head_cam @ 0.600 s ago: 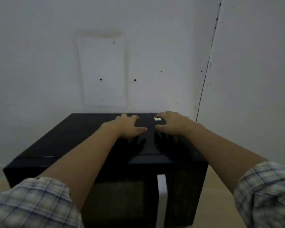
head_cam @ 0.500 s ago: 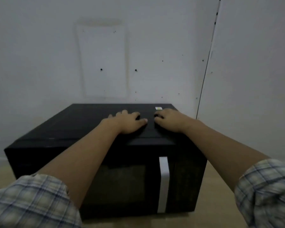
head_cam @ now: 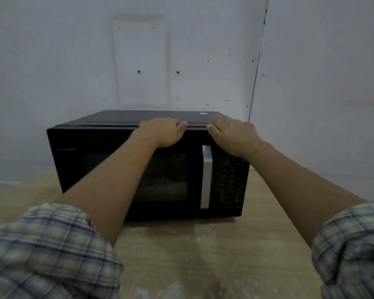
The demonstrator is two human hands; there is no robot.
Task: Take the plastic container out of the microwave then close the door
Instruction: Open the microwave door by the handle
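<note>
A black microwave (head_cam: 99,160) stands on a wooden table, its door closed, with a silver vertical handle (head_cam: 206,180) right of the dark window and a keypad (head_cam: 230,182) at the far right. My left hand (head_cam: 163,131) rests flat on the front top edge, fingers curled over the rim. My right hand (head_cam: 233,134) lies beside it on the same edge, just above the handle. Neither hand holds anything. Through the dark window a pale shape shows faintly; I cannot make out the plastic container.
The wooden table (head_cam: 203,255) runs toward me in front of the microwave, with pale dusty smears. A grey wall (head_cam: 73,61) stands close behind, and a second wall panel (head_cam: 322,83) closes the right side.
My view has dropped from above the microwave to face its front. Both hands slid back from the middle of the top to its front edge.
</note>
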